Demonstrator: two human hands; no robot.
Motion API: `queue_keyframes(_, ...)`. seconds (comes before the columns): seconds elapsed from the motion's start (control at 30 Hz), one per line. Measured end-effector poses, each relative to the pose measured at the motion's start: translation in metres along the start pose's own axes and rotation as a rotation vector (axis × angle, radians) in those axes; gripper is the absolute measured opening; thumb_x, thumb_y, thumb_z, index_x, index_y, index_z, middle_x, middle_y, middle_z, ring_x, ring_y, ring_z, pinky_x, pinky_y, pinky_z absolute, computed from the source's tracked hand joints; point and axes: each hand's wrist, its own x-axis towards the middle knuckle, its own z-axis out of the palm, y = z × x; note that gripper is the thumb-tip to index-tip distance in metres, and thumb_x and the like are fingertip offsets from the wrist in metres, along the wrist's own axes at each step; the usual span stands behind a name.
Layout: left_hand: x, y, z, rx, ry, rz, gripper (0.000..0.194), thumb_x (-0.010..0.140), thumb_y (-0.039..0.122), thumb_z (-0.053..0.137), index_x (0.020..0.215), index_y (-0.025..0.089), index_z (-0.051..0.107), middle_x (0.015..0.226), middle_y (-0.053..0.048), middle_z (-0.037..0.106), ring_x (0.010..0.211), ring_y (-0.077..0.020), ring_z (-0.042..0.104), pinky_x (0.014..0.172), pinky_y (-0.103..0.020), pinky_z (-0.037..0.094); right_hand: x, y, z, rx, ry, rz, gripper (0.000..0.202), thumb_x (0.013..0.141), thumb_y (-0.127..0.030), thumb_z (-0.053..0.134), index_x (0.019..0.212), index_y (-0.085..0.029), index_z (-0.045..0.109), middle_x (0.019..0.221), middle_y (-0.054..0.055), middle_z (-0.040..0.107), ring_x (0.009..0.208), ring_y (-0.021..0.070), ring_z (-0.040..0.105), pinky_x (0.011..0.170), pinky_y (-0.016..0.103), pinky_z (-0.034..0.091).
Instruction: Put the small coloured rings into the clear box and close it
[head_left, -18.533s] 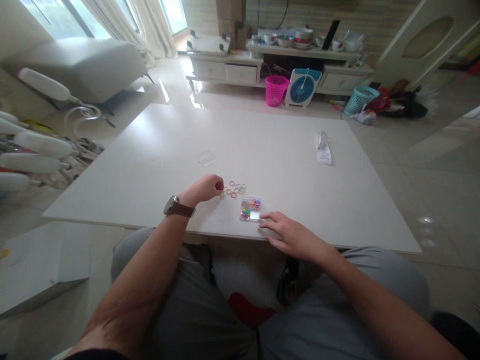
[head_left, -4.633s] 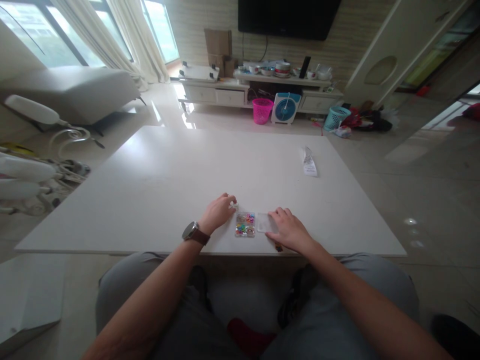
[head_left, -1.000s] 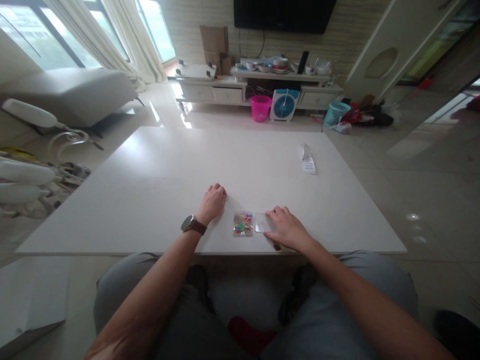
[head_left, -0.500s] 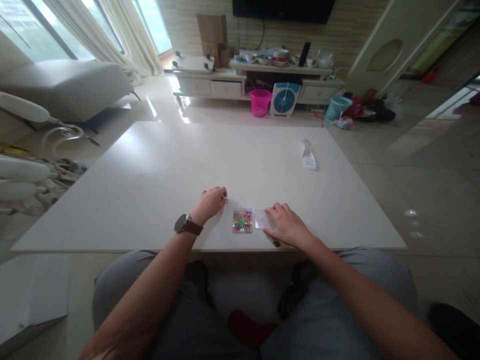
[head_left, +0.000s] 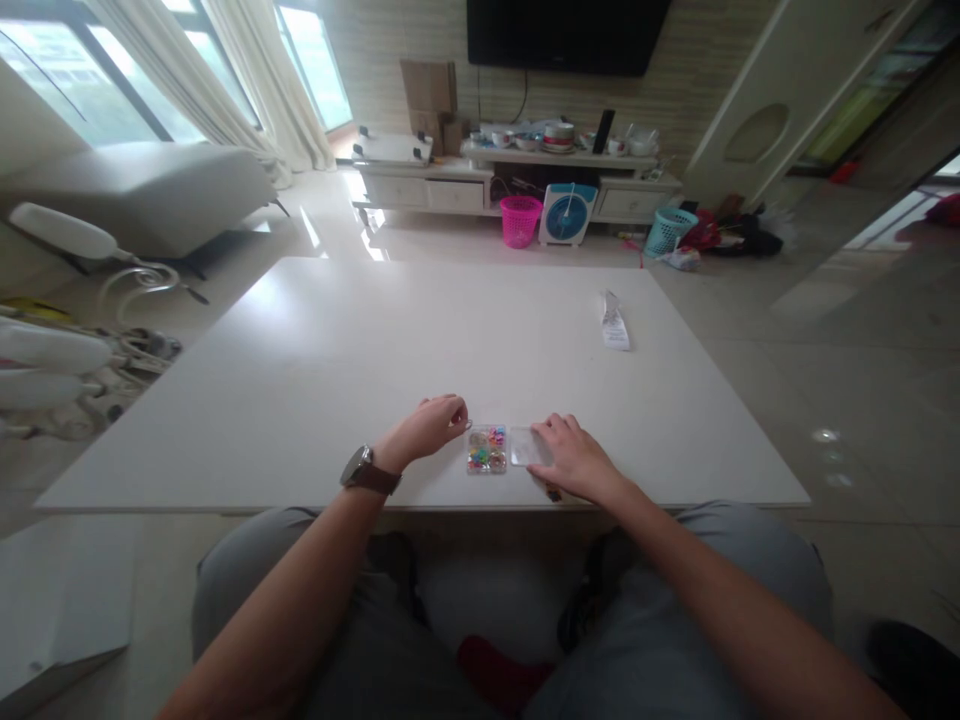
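A small clear box with compartments lies near the table's front edge, with colourful little pieces and rings inside. My left hand, wearing a watch on its wrist, is closed in a pinch on a small ring by the box's upper left corner. To the right of the box, a transparent lid rests on the table, and my right hand grips it between thumb and fingers. Partly under the right hand, a small dark and orange thing sits near the edge; its kind is unclear.
The white table spreads out ahead. A crumpled paper slip lies on its far right part. Beyond stand a pink basket, a blue fan and a cabinet with dishes. White chairs are at the left.
My left hand has come right and nearer to me with the ring, up to the box's corner. My right hand stays on the lid. The camera view has tilted up slightly.
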Motion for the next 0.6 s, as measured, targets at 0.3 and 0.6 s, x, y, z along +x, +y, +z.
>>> queue_keyframes(0.3,-0.001,0.015,0.004,-0.009,-0.008,0.108,0.02,0.09,0.027,0.044,0.083,0.019,0.061,0.087,-0.003,0.065,0.078,-0.0158,0.058,0.083,-0.034,0.041,-0.001,-0.002,-0.001,-0.006,-0.007,-0.004,0.052,0.082,-0.047,0.067,0.125,-0.021,0.055,0.115,0.01,0.054,0.108,0.0275,0.045,0.092,0.036,0.043)
queue_keyframes(0.6,-0.003,0.017,0.0,-0.079,-0.001,0.138,0.016,0.087,0.032,0.055,0.093,0.022,0.067,0.09,-0.002,0.063,0.077,-0.0146,0.057,0.073,-0.028,0.043,0.0,-0.001,0.0,0.0,0.003,-0.004,0.053,0.081,-0.047,0.068,0.125,-0.021,0.055,0.115,0.01,0.055,0.107,0.0272,0.046,0.092,0.036,0.043)
